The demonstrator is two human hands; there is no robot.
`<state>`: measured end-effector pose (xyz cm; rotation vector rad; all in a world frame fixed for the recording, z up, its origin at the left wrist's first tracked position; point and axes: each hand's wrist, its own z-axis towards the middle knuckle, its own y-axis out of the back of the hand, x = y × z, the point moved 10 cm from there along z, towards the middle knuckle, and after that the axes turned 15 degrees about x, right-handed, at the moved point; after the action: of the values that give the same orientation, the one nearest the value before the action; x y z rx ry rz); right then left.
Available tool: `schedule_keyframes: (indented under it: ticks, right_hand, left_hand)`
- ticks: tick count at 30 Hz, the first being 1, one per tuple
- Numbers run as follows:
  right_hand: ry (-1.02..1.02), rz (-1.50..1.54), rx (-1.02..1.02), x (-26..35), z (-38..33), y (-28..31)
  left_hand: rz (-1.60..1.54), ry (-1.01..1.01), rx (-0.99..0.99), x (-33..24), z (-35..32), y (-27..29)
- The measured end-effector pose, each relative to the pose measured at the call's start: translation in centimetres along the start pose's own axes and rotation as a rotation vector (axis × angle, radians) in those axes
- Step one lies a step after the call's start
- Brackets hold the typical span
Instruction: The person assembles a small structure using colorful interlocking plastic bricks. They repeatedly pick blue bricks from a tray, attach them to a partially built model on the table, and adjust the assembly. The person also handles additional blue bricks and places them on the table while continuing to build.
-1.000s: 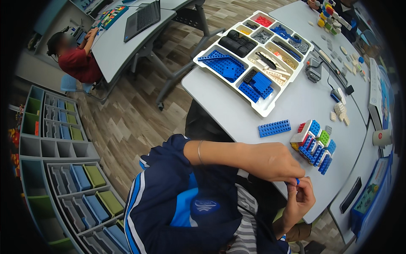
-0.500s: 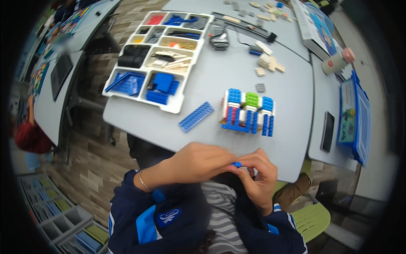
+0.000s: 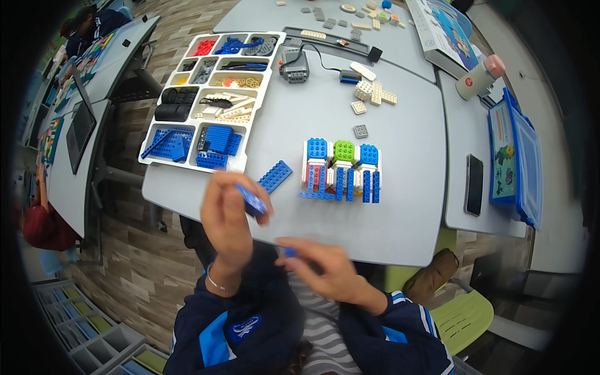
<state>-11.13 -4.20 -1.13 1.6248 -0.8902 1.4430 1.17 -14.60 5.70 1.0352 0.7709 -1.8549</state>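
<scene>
Holding a narrow blue plastic building piece in the left hand, raised above the near edge of the pale grey desk. Pinching it between thumb and fingers there; too blurred to tell the exact shape. Pinching a tiny blue plastic piece between thumb and forefinger of the right hand, lower down and close to the same edge; too small to tell its kind. Holding the two well apart, not joined to each other.

Already assembled, to judge by the look: a row of three studded plastic blocks with blue, green and blue tops, white sides and upright blue studded bars down the near face. Standing on the desk beyond the right hand, touched by neither. Fitted with a level blue strip along the foot only toward the left end; seemingly uneven, so perhaps unfinished.

Not attached to the row: both pinched pieces, a flat blue studded plate just beyond the left hand, a small grey studded brick behind the row, and a cluster of loose off-white bricks farther back. Also left unused, plenty of sorted parts in the white compartmented plastic tray.
</scene>
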Motion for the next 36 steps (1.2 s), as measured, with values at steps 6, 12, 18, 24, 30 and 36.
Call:
schedule_keyframes:
  ticks: [6, 12, 18, 24, 30, 36]
  right_hand:
    - [0.335, -0.286, 0.209, -2.3, 5.0, -10.4]
    - [0.363, -0.398, 0.274, -4.7, 4.9, -13.3]
    - [0.350, -0.363, 0.289, -3.2, 6.5, -11.1]
    - [0.242, -0.232, 0.174, -1.8, 8.4, -7.8]
    - [0.053, -0.276, -0.109, -0.3, 8.8, -4.0]
    - [0.222, -0.329, 0.059, 1.0, 4.1, -5.1]
  left_hand:
    - [-0.152, -0.007, -0.242, 1.2, 5.3, 5.8]
    - [-0.155, 0.091, -0.262, 3.0, 5.7, 7.2]
    - [-0.153, -0.100, -0.286, 3.6, 5.7, 7.6]
    - [0.244, -0.247, -0.192, 3.3, 5.9, 5.0]
    - [0.527, -0.139, 0.079, 3.0, 4.3, 3.1]
    - [0.323, 0.084, 0.153, 3.8, 0.2, 4.2]
